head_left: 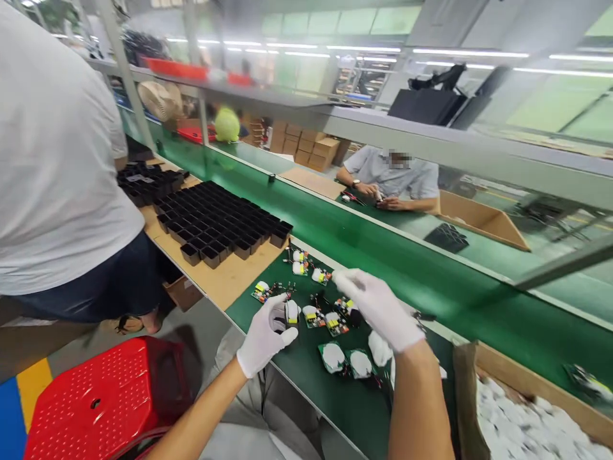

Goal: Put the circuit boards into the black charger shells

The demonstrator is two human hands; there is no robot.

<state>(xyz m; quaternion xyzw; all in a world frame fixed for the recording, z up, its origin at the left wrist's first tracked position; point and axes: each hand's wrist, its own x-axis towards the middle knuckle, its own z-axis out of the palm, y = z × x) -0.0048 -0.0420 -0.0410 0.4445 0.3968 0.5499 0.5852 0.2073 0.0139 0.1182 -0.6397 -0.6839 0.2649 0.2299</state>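
Two white-gloved hands at work over the green counter (330, 401), and it's the left hand (264, 337) with the goods! Its grip is closed around a small unit (292, 313), white and yellow on top with a dark side, pinched between thumb and curled fingers just above the near edge of the counter.

Across to the right hand (376, 306), reaching in over the far side, fingers stretched toward the left, close by the circuit boards (313, 316); whether that grip is open or pinching something, I cannot tell from this angle. Those boards lie loosely scattered between and beyond the hands, yellow blocks and white blobs showing. Nearer the body, two green boards (334, 358) sit side by side, each topped by a round white patch.

Over to the left, rows of black boxes (215, 220) stand packed together, open tops up, on a tan sheet (246, 281). Down at the right, a carton (467, 399) brims with white pieces (534, 421). Red stool (96, 396) at lower left, and across the way a seated co-worker (416, 179) has both hands together.
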